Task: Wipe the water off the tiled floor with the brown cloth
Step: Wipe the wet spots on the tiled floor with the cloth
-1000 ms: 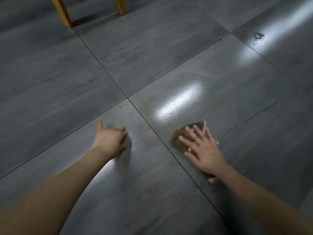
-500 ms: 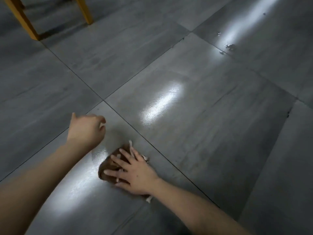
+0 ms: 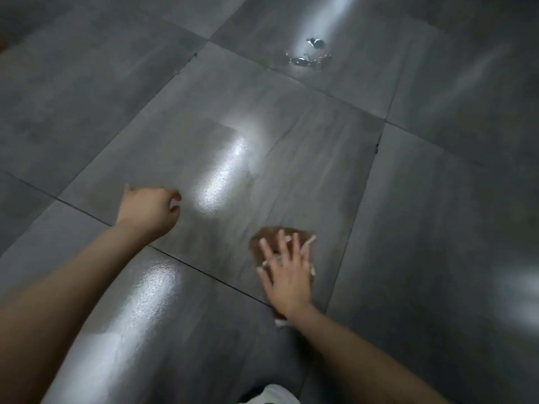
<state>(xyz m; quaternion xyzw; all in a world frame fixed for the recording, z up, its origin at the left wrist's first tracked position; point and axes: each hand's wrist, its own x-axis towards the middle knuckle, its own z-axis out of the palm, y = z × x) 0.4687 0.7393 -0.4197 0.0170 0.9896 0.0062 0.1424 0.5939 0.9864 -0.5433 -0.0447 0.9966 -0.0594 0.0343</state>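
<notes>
My right hand (image 3: 287,272) lies flat with spread fingers on the brown cloth (image 3: 264,239), pressing it to the grey tiled floor (image 3: 291,147). Only the cloth's far edge and a pale corner behind the wrist show. My left hand (image 3: 150,209) rests on the floor to the left, fingers curled, holding nothing. A wet sheen (image 3: 224,173) glints on the tile between and beyond the hands. Small puddles of water (image 3: 309,55) sit far ahead near a tile joint.
Another glossy wet streak (image 3: 145,304) runs along the tile under my left forearm. Dark grout lines cross the floor. A bit of white clothing (image 3: 269,395) shows at the bottom edge.
My right hand has swept the cloth from the left, near my left hand, over to the right across the grout line. The view has swung, and the wooden chair legs have left the frame.
</notes>
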